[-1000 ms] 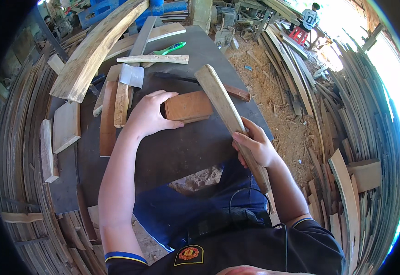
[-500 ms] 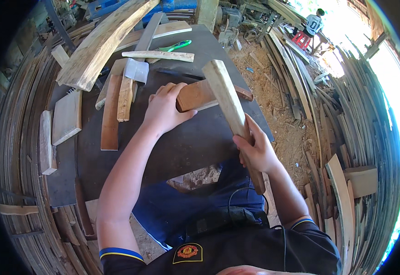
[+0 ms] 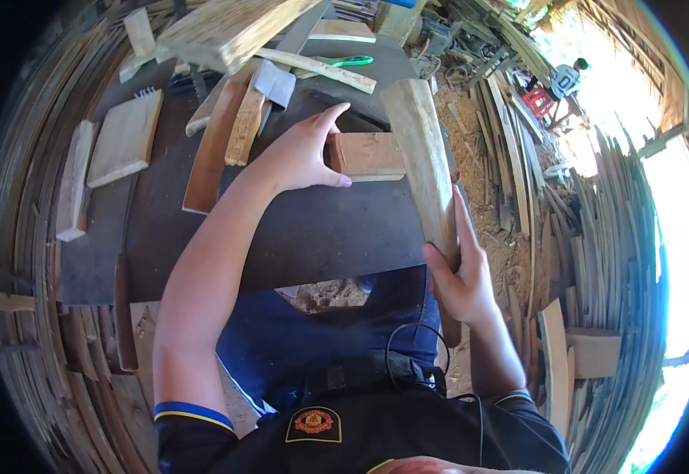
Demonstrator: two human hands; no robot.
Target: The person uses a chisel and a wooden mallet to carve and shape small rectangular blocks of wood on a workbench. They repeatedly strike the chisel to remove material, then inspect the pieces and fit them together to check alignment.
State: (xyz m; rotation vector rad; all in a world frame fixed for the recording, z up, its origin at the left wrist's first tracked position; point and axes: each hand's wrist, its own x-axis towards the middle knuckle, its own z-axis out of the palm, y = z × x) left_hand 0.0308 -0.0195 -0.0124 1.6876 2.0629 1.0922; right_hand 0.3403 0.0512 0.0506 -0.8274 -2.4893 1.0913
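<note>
Loosely spread, the left hand [image 3: 306, 159] brackets the wooden block [image 3: 370, 154].

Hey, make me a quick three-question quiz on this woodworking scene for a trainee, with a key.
1. True or false: the right hand grips the long wooden bar.
2. Multiple choice: the distant stool is A) blue, B) red, C) green.
3. Fill in the blank: the short wooden block is nearer to the ____ hand.

Key: 1. True. 2. B. 3. The left hand.
</note>
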